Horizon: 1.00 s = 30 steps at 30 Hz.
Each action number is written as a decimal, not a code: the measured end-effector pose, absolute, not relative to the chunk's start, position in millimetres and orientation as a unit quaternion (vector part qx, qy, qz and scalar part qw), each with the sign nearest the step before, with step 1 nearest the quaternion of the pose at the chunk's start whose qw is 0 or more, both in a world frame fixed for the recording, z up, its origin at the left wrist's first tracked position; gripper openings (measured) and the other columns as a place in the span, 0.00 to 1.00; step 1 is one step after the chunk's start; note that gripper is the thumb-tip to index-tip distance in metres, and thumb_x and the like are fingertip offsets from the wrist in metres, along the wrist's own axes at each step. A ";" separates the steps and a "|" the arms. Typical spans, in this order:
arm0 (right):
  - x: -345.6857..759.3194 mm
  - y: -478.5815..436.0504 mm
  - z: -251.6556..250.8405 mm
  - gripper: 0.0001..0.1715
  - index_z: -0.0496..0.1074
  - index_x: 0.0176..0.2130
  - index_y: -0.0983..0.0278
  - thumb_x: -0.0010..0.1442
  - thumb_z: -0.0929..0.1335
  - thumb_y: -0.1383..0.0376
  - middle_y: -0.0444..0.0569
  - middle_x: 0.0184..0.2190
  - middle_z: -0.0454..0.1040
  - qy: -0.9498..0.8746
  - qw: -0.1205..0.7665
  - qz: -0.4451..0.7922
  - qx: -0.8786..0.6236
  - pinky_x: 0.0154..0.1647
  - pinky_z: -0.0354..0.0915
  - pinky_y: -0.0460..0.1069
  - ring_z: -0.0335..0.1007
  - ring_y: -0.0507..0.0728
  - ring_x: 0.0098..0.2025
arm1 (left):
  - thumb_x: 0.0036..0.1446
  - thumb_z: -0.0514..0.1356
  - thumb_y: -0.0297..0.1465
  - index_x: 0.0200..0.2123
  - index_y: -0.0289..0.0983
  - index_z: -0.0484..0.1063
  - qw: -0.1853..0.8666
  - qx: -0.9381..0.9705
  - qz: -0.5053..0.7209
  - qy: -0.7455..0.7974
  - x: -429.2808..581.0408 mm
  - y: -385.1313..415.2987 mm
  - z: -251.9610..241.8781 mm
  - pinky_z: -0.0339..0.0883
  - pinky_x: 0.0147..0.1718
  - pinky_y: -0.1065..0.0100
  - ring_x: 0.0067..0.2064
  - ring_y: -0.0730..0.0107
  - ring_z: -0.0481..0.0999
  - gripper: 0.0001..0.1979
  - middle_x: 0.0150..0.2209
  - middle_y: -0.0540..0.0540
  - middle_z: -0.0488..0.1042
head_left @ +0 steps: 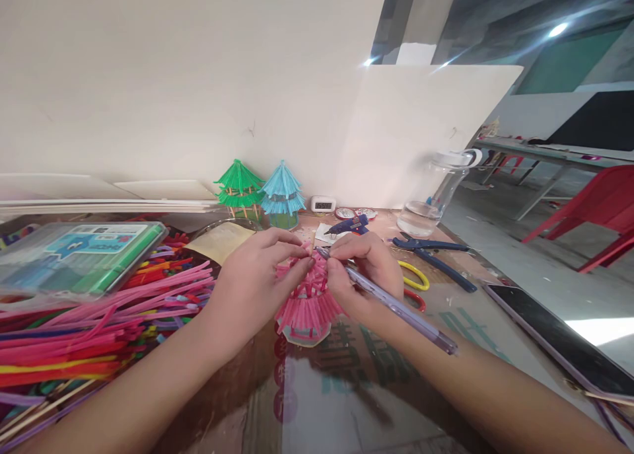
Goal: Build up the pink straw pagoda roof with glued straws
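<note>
A small pink model pavilion (310,312), with tiered roofs of pipe cleaners, stands on a pale base in front of me. My left hand (262,275) reaches its top from the left, thumb and fingers closed on the upper part, where a short wooden stick tip shows. Slanting down to the right, a translucent purple pen (401,308) is gripped in my right hand (364,269). The pen's front end is at the pavilion's top, close to my left fingertips; its exact contact is hidden. Behind stand a green model pavilion (238,189) and a blue one (282,193).
Loose pipe cleaners (99,335) and a plastic marker case (79,256) crowd the left. Behind my right hand lies a glue gun (349,225). Blue pliers (433,252), yellow-and-red scissor handles (415,275), a water bottle (428,199) and a phone (559,335) are on the right.
</note>
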State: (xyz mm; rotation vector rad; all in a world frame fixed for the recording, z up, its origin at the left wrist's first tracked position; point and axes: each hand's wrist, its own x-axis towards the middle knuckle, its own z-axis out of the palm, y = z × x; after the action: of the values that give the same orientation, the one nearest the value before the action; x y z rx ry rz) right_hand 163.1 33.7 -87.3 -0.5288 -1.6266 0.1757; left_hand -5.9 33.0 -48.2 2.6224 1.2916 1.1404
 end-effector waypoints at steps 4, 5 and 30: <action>162.8 34.3 -86.6 0.09 0.63 0.35 0.59 0.56 0.66 0.72 0.42 0.28 0.66 -0.718 0.647 0.086 -0.243 0.29 0.63 0.48 0.64 0.51 0.28 | 0.60 0.57 0.35 0.35 0.40 0.79 0.020 0.837 0.358 0.412 -5.0 33.0 -47.7 0.69 0.41 0.65 0.42 0.65 0.76 0.11 0.41 0.46 0.77; 162.6 34.1 -86.1 0.09 0.63 0.35 0.59 0.56 0.66 0.72 0.42 0.28 0.66 -0.717 0.646 0.086 -0.246 0.29 0.63 0.48 0.64 0.51 0.28 | 0.59 0.57 0.35 0.35 0.40 0.79 0.023 0.837 0.360 0.412 -4.7 32.9 -47.5 0.69 0.41 0.65 0.41 0.65 0.76 0.10 0.41 0.46 0.78; 161.2 31.7 -83.1 0.08 0.63 0.33 0.59 0.55 0.66 0.72 0.41 0.28 0.67 -0.710 0.649 0.072 -0.264 0.28 0.63 0.46 0.64 0.50 0.28 | 0.60 0.57 0.34 0.34 0.40 0.78 0.033 0.838 0.357 0.411 -5.3 33.1 -46.5 0.69 0.42 0.67 0.42 0.66 0.76 0.10 0.41 0.48 0.78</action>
State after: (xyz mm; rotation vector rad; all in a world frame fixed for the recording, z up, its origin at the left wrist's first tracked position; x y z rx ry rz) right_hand 161.2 31.7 -83.1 -0.6006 -1.6140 0.1629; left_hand -5.3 33.1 -46.5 2.5805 1.2636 1.0982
